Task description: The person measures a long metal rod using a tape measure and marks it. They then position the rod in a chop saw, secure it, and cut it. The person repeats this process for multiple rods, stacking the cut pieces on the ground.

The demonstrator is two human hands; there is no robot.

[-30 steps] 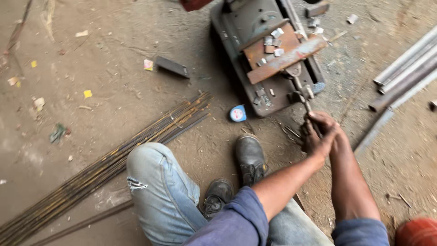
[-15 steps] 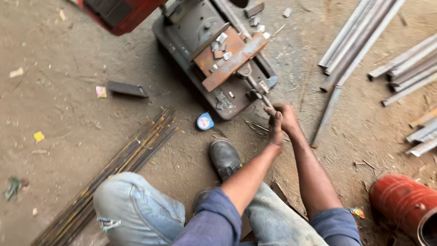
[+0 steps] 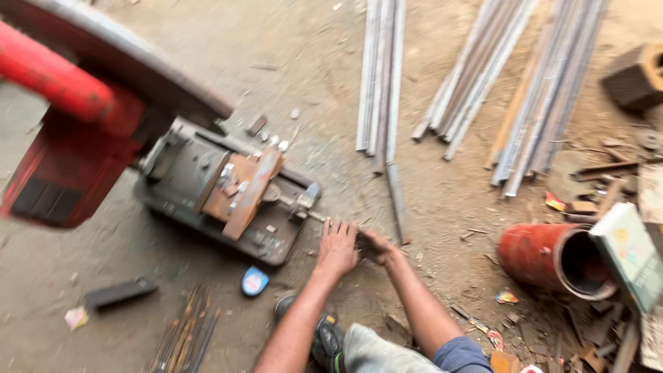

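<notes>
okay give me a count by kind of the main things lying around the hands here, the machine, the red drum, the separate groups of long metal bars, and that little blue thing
Chop saw with red guard: 1
Red drum on its side: 1
Groups of long metal bars: 3, one left, one middle, one right
Small blue tape measure: 1
Total: 6

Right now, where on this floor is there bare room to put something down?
Bare dirt lies between the saw base and the rods at top centre, and lower left between the base and the thin bars. It is crowded on the right: pipes, the red drum, scrap. Both hands fill the spot beside the base.
</notes>
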